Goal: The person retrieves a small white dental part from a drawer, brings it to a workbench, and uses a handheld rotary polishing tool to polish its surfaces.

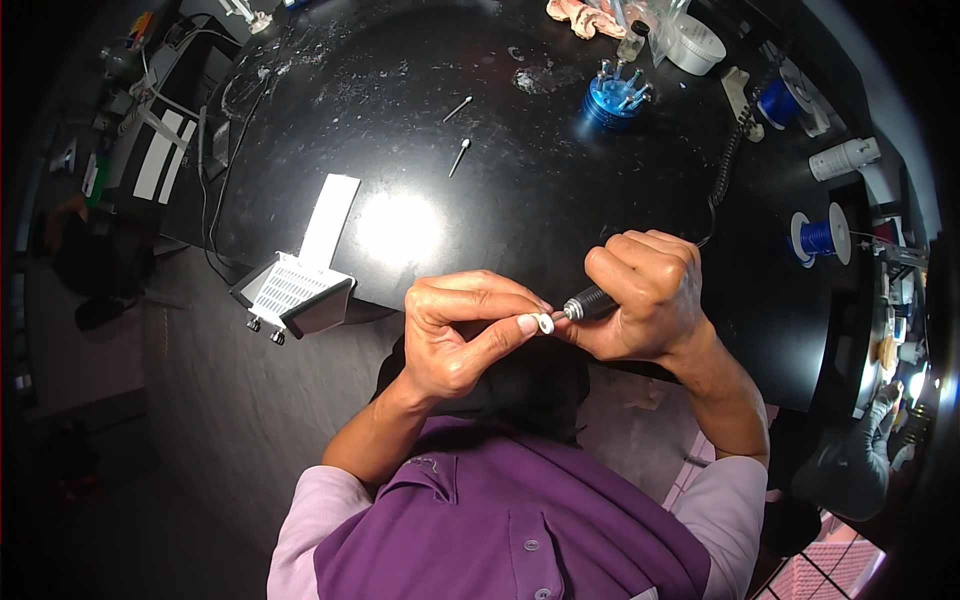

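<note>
My left hand [462, 335] pinches a small white ring-like piece [545, 324] between thumb and fingertips, just past the table's near edge. My right hand [648, 300] is wrapped round a black rotary handpiece [592, 303] with a silver nose. The tool's tip meets or nearly meets the white piece; the exact contact is too small to tell. On the black table [540, 190] beyond my hands lie two thin burs, one nearer bur [460, 158] with a pale head and one farther bur [457, 109]. A blue round bur stand [613, 105] holds several more.
At the left edge stands a white perforated bench fixture [295, 290] with a flat arm. A coiled cord [727, 170] runs along the right side. Blue wire spools [822, 239], a white tub [695, 46] and a pink model [585, 17] line the border. Another person's hand [885, 400] is far right.
</note>
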`<state>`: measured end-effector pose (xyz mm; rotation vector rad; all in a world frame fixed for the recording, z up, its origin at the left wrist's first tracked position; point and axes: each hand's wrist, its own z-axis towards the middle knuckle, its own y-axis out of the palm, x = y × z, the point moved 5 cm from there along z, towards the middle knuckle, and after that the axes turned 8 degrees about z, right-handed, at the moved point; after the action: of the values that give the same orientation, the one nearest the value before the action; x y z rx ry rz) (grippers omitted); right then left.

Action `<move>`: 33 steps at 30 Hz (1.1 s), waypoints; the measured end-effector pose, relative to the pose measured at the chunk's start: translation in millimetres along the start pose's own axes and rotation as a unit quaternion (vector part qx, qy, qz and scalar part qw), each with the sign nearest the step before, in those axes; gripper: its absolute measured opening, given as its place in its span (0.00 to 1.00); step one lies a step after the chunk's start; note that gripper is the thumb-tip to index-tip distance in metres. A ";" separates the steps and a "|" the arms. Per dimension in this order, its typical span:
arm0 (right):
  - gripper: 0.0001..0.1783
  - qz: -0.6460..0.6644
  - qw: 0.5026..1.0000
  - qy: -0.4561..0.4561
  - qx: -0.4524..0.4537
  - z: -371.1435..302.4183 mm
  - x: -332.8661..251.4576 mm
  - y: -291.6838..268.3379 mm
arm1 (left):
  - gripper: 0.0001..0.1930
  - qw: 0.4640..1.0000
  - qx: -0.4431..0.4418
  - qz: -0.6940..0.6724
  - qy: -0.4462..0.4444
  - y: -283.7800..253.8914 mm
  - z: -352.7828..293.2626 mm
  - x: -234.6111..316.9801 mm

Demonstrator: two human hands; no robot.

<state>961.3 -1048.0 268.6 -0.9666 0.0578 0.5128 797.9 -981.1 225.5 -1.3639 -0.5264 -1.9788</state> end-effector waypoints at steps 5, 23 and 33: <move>0.37 0.000 1.000 -0.005 0.002 1.1 -0.3 -0.5 | 0.05 1.000 -0.003 0.006 -0.004 -0.3 -0.5 -0.4; 0.11 0.260 0.964 -0.051 0.021 -2.8 4.1 -13.4 | 0.03 0.995 -0.011 0.036 -0.096 7.8 15.9 -2.6; 0.10 0.281 0.959 -0.043 0.019 -4.5 5.4 -10.6 | 0.02 0.987 -0.012 -0.035 -0.157 11.3 14.9 -11.1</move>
<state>971.5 -1054.4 272.7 -0.8844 0.2676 1.0729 818.4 -976.0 220.2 -1.7063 -0.7042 -1.8365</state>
